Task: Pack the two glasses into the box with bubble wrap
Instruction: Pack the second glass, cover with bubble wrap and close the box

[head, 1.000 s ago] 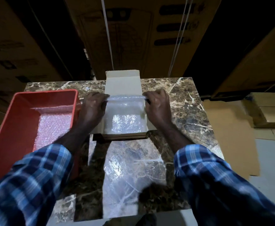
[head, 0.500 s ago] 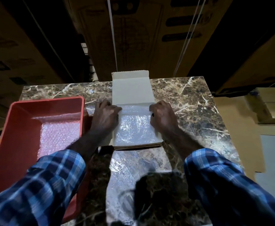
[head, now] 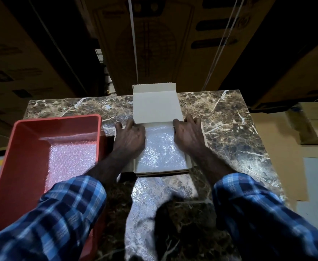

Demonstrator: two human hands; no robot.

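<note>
Bubble wrap lines the box; left hand and right hand press its sides, each grip loosely spread.

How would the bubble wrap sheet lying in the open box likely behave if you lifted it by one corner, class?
The bubble wrap would probably flop and drape, since it lies crinkled inside the box. It likely weighs little, being thin and see-through. It may spring up once the left hand and right hand let go.

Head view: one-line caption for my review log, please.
Both hands, left hand and right hand, press bubble wrap into open cardboard box beside red tray.
</note>
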